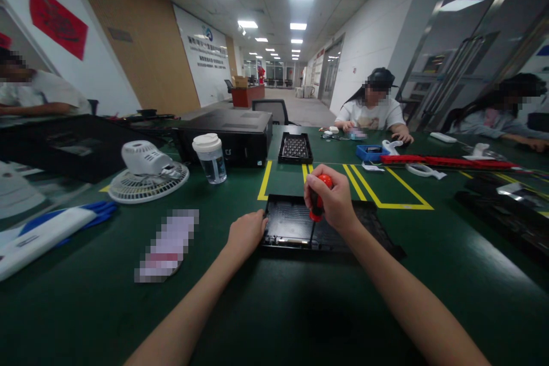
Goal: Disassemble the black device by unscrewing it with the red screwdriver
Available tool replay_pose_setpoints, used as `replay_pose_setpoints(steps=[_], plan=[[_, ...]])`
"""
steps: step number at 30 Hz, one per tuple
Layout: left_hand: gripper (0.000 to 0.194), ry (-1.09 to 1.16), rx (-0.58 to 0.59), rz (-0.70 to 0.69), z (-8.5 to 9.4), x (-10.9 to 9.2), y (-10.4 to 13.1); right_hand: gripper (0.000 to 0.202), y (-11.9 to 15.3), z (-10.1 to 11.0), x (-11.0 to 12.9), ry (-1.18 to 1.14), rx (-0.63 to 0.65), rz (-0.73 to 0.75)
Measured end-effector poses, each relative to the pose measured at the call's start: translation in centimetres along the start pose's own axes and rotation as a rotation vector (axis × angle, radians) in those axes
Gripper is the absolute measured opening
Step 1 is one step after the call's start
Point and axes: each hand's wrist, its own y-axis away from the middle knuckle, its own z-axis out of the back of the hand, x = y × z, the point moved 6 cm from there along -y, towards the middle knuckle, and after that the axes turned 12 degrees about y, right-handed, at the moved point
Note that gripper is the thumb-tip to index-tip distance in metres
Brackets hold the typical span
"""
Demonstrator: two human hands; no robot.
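A shallow black plastic panel (283, 214) with a raised rim lies flat on the green table in front of me. My right hand (332, 197) is closed around a red and black screwdriver (316, 214), held upright. Its thin shaft points down to the near edge of the panel, beside a small metallic strip (293, 241); the tip is hard to make out. My left hand (247, 233) grips the panel's left edge, its fingertips partly hidden by the rim.
Left of the panel are a blurred-out pale object (169, 246), a white fan (148, 174) and a lidded cup (210, 157). Behind stand a black computer case (227, 131) and a black tray (295, 148) of small parts. Dark casings (501, 217) lie right. Other people sit around the table.
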Motion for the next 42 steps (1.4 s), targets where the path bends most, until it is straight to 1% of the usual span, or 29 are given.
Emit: replay_pose_setpoints(steps=[4, 8, 10, 15, 24, 30, 35, 42], plan=[[0.031, 0.005, -0.007, -0.005, 0.1, -0.1, 0.0, 0.020, 0.2, -0.2, -0.1, -0.017, -0.013, -0.010], [0.031, 0.010, -0.005, -0.005, 0.1, 0.0, 0.0, 0.019, 0.7, -0.4, 0.1, -0.130, 0.036, 0.000], [0.031, 0.013, -0.011, -0.017, 0.0, 0.1, 0.0, 0.019, 1.1, -0.5, 0.4, -0.140, 0.043, 0.013], [0.030, 0.013, -0.040, -0.060, -0.1, 0.1, -0.1, 0.019, 1.5, -0.5, 0.8, -0.093, 0.010, 0.034], [0.031, 0.019, -0.009, -0.024, -0.1, 0.1, -0.1, 0.017, 1.5, -0.4, 0.8, -0.101, -0.042, 0.046], [0.031, -0.014, -0.016, -0.036, -0.2, 0.1, -0.2, 0.016, 1.3, -0.2, 0.4, -0.139, -0.071, 0.034], [0.032, -0.010, -0.006, -0.017, -0.1, 0.1, -0.1, 0.014, 1.2, 0.0, 0.1, -0.157, -0.100, 0.030], [0.033, -0.011, -0.017, -0.026, -0.2, 0.2, -0.1, 0.013, 1.0, 0.3, 0.1, -0.157, -0.107, 0.039]])
